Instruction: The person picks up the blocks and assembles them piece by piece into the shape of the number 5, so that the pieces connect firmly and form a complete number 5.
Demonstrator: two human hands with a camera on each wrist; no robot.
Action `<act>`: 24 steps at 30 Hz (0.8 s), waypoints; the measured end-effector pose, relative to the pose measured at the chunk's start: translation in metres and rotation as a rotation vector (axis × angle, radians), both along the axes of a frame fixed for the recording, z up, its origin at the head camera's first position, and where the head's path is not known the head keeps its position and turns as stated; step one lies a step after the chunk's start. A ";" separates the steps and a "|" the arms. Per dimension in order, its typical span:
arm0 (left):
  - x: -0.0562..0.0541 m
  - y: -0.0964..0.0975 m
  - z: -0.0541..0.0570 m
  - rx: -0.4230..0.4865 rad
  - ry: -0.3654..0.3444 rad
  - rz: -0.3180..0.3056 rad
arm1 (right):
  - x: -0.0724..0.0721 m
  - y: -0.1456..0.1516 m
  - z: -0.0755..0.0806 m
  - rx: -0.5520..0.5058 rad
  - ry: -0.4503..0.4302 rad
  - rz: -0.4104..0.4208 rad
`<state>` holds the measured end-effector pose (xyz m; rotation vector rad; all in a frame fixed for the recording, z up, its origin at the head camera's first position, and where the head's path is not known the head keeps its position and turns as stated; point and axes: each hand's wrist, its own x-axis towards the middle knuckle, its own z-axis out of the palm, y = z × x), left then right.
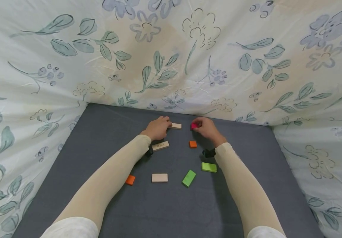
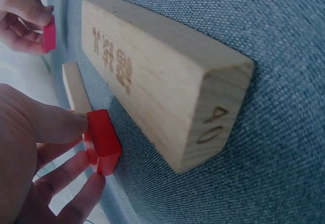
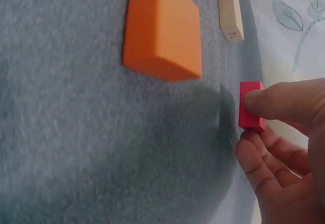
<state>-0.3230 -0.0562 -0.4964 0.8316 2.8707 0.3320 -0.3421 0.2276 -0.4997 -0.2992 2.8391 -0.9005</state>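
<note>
My L hand (image 1: 158,128) pinches a red rectangular block (image 2: 104,132), R hand (image 1: 205,128) pinches a pink rectangular block (image 3: 250,117); both nr far edge of dark grey fabric surface (image 1: 159,211). Pale wooden bar (image 1: 176,126) btwn hands. Closer in: engraved pale wooden bar (image 1: 160,145), orange block (image 1: 193,144), 2 green rectangular blocks (image 1: 209,167).

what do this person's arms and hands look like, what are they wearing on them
The left hand and right hand are bare, without gloves. Both forearms wear plain cream sleeves reaching the wrists, with white cloth over them near the elbows. A small black object shows under each wrist; its details are too small to tell.
</note>
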 end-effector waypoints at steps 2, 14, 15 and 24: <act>-0.001 0.000 -0.001 -0.002 0.002 0.001 | -0.002 -0.003 0.000 0.001 -0.001 0.009; -0.005 0.002 0.000 -0.011 0.003 0.004 | -0.010 -0.019 0.001 0.021 0.021 0.065; -0.005 0.002 0.001 -0.011 0.002 0.005 | -0.010 -0.021 0.001 0.019 0.018 0.064; -0.005 0.003 0.002 -0.015 -0.009 0.005 | -0.010 -0.033 -0.004 0.011 -0.018 0.059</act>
